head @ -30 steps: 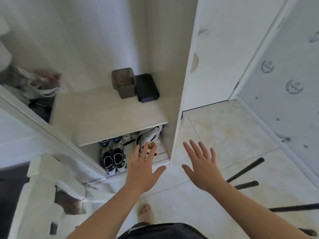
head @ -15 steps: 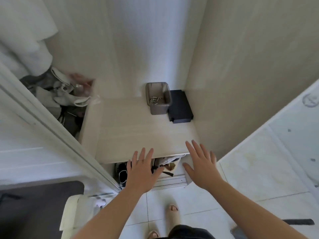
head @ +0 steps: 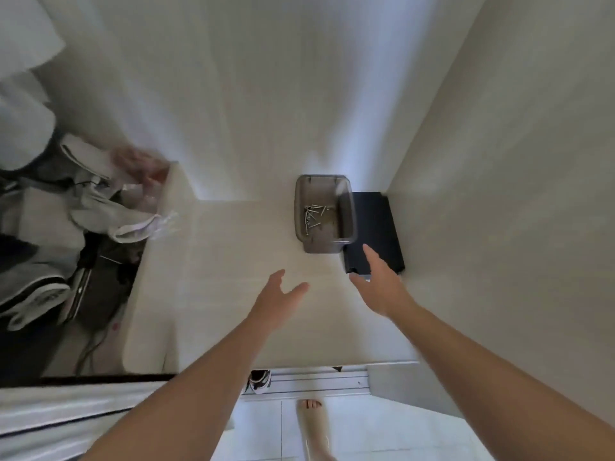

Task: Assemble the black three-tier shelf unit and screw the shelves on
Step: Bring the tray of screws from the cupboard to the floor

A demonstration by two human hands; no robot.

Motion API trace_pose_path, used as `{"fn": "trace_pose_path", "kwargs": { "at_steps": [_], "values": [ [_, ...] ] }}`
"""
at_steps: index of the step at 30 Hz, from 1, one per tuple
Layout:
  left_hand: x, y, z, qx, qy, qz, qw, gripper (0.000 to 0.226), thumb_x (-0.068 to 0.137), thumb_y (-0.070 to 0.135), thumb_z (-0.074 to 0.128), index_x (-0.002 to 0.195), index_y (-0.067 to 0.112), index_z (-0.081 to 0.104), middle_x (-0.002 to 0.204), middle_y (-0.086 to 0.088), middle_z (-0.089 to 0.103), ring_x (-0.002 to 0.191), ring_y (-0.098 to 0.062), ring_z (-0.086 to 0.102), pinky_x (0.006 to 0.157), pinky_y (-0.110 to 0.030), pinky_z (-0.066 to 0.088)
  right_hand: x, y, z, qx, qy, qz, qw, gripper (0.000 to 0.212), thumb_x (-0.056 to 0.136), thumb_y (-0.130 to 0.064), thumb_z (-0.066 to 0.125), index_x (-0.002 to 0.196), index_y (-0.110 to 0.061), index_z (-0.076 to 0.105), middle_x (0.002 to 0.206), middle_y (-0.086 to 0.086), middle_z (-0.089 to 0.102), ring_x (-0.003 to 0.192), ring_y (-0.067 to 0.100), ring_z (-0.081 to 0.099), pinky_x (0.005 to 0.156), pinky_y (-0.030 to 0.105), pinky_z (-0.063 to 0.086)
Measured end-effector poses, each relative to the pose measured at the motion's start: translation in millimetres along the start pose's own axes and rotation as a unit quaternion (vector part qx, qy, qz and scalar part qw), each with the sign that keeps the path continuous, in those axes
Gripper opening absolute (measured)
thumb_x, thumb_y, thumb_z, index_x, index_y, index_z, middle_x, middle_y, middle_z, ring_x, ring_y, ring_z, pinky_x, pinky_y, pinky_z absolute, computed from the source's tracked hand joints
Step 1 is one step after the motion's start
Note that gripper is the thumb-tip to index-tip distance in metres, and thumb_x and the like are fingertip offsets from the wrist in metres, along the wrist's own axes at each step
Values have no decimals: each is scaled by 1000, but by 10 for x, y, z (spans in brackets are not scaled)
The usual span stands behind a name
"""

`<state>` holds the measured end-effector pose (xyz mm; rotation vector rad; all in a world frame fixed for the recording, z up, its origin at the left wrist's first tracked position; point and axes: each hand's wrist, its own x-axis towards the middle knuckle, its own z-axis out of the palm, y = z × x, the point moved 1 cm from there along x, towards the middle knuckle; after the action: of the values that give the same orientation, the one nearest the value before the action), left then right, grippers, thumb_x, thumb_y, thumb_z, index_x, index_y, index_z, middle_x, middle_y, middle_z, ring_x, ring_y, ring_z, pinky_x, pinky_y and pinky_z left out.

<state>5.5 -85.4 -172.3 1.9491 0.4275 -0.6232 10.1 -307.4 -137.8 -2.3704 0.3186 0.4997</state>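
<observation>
Bin [head: 322, 245] of screws [head: 311, 215] just beside fingertips [head: 367, 249] of right hand [head: 381, 289]

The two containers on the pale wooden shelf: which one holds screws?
The grey translucent plastic bin, left of the flat black box: loose metal screws lie inside it, while the black box shows only a plain top.

Pale cupboard shelf [head: 233, 294] bears grey bin [head: 324, 214], seemingly black box [head: 379, 227].

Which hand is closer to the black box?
Right. The right hand reaches over the box's front edge; the left hand hangs farther left, in front of the bin.
</observation>
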Motion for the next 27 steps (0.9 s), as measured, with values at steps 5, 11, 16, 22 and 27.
{"fn": "trace_pose_path", "kwargs": {
  "at_steps": [5,11,16,22,27],
  "values": [
    [808,418,155,-156,17,-81,984,75,89,40,71,151,16,36,135,-6,55,107,-20,61,79,-30,50,919,23,-5,208,-32,150,966,75,99,-30,60,161,-24,18,150,12,47,127,32,53,106,47,47],
    [1448,619,311,-201,37,-130,970,65,91,40,68,145,15,43,129,-8,57,114,-26,57,89,-39,53,1414,47,56,350,-72,239,903,62,101,-26,57,156,-22,28,129,16,61,112,34,64,95,49,55],
    [1546,639,325,-251,55,-163,952,43,96,28,64,133,10,54,100,-5,64,93,-22,64,76,-34,56,1462,28,15,366,-78,264,889,16,99,-21,59,114,-15,59,127,21,64,119,39,62,105,55,48],
    [1351,632,286,-281,70,-187,939,31,97,14,61,126,3,54,109,-14,68,84,-25,71,63,-32,60,1303,-4,-21,377,-80,250,888,18,102,-22,57,117,-11,58,121,9,67,109,27,65,93,42,56],
    [910,422,173,-296,70,-197,932,29,97,8,56,124,-1,51,107,-19,69,78,-25,72,71,-37,62,821,-68,6,365,-93,229,898,31,103,-24,57,131,-16,50,117,5,66,108,25,65,89,42,54]
  ]
}}
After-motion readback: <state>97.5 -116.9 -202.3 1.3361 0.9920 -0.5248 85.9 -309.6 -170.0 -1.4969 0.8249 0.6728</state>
